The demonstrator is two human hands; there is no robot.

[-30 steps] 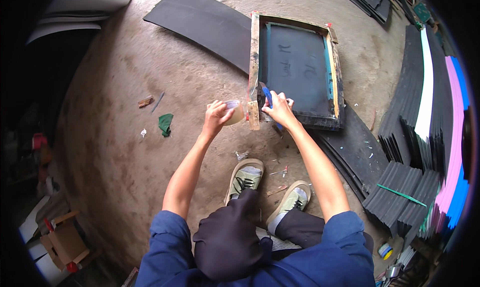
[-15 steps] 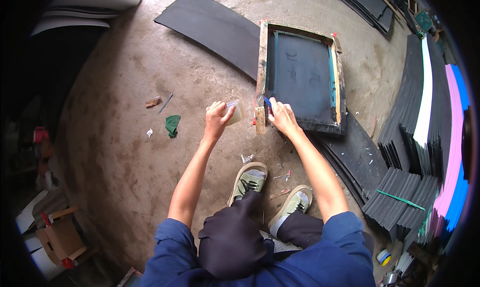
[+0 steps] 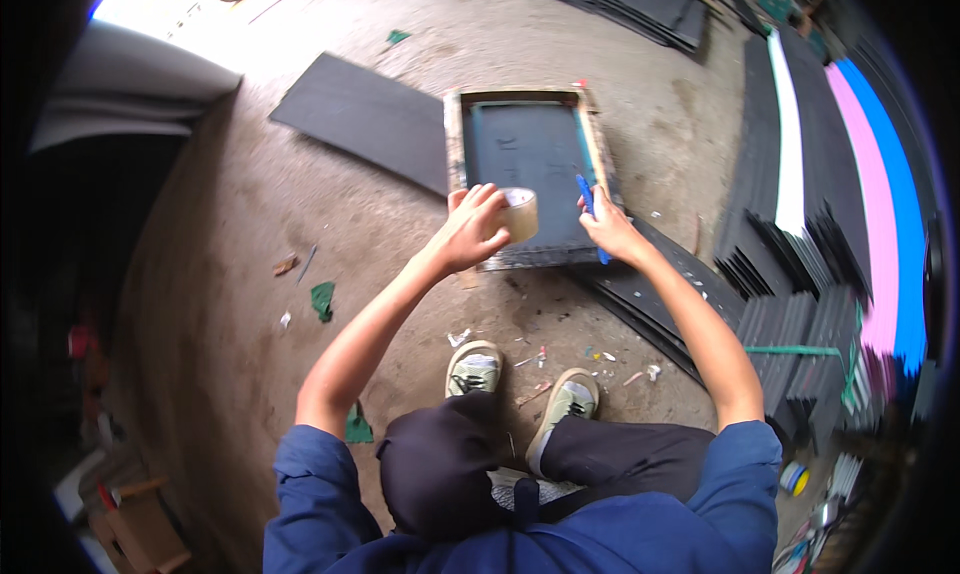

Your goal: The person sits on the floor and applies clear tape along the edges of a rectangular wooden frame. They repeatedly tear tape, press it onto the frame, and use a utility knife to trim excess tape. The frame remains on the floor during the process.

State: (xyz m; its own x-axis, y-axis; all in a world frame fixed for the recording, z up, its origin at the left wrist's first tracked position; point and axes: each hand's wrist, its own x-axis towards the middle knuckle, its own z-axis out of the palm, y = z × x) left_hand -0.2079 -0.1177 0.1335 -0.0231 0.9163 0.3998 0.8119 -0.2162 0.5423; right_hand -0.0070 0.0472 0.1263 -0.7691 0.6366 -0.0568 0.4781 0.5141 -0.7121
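My left hand (image 3: pixel 472 232) is closed round a roll of clear packing tape (image 3: pixel 520 216), held above the near left part of a wooden-edged screen frame (image 3: pixel 453 134). In my right hand (image 3: pixel 612 229) is a slim blue box cutter (image 3: pixel 588 196), its thin tip pointing away from me over the frame's right side. The frame's dark panel (image 3: pixel 525 154) carries faint marks. My hands are apart, and part of the frame's near edge is hidden behind the left one.
A flat black sheet (image 3: pixel 360 114) lies partly under the frame. More black sheets (image 3: pixel 665 294) extend to its near right. Stacks of black, white, pink (image 3: pixel 865 204) and blue sheets stand at the right. Green scraps (image 3: pixel 322 300) and small litter dot the concrete floor.
My left hand has moved right with the tape, over the frame's near left corner. My right hand has shifted from the frame's left edge to its right side. The view has shifted too.
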